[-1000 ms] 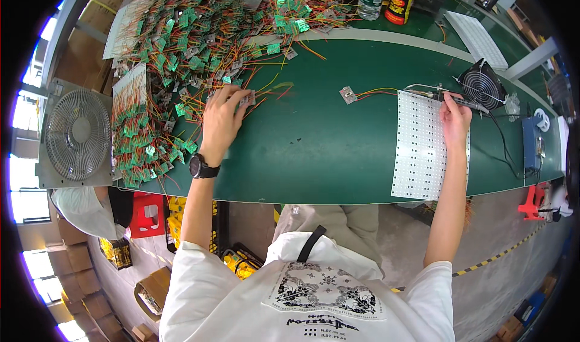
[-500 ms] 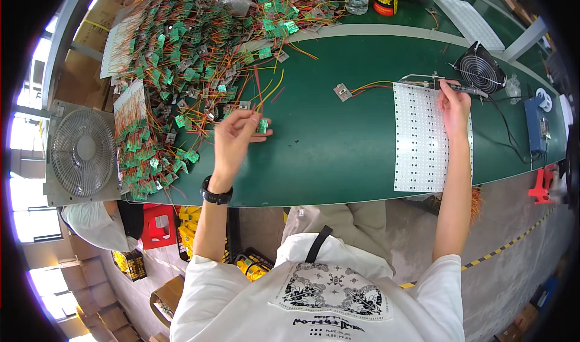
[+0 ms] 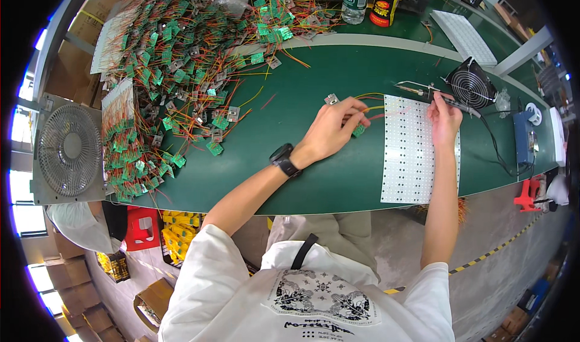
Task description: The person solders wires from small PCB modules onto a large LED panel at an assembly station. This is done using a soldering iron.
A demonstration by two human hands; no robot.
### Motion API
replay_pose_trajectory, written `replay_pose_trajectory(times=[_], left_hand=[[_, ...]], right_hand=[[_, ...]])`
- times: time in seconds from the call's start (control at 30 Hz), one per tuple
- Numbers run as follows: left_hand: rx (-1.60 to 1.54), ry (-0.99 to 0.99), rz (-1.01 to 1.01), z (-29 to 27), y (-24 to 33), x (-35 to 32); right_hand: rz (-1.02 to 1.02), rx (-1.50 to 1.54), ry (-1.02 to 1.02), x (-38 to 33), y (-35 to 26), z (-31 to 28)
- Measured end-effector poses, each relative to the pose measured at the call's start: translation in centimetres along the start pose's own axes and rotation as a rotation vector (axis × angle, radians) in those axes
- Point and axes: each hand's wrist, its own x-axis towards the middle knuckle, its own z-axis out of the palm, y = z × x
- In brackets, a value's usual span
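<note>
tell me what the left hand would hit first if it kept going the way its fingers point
Probably the white perforated sheet: the left hand, holding a small wired green board, points right toward its near edge, though height above the table is unclear.

table [image 3: 314,179]: matt green mat; panel [image 3: 408,154]: matt white, perforated; small boards [image 3: 181,88]: glossy green; fan [image 3: 69,151]: grey plastic

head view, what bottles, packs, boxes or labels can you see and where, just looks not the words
Clear plastic bottle: far edge of the green table, upright, pale label band.
Orange and black pouch: just right of the bottle, upright, glossy.
Red box: on the floor under the table's left end, with a white patch.
Cardboard cartons: floor at lower left, brown, stacked.
Left hand: holds a small green board with wires, no label seen.
</note>
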Motion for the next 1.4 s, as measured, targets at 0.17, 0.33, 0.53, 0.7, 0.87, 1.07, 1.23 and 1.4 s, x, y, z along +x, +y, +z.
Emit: replay_pose_trajectory(times=[0.17,0.33,0.53,0.7,0.87,1.07,1.23,1.4], left_hand=[[0.022,-0.028,-0.073,0.1,-0.4,2.8],[0.060,-0.021,-0.074,0.6,-0.2,3.4],[-0.036,0.118,0.085,1.3,1.1,3.6],[0.583,0.175,0.195,1.7,-0.6,3.8],[0.868,0.160,0.332,2.1,-2.0,3.4],[1.082,0.170,0.549,1.9,-1.7,3.4],[0.938,0.196,0.567,2.8,-2.3,3.5],[0.831,0.212,0.463,2.7,-3.3,4.0]], right_hand=[[-0.153,-0.170,0.026,-1.1,-0.8,1.2],[-0.145,-0.180,0.025,-0.9,-0.8,1.0],[-0.073,-0.092,0.030,-0.7,-1.1,0.7],[0.042,-0.082,-0.024,-0.5,-0.8,0.7],[0.005,-0.087,-0.049,-0.7,-0.4,0.4],[0.009,-0.089,-0.044,-0.9,-0.6,0.4],[0.005,-0.073,-0.028,-0.8,-0.4,0.3],[0.018,-0.080,-0.072,-0.8,-0.6,0.2]])
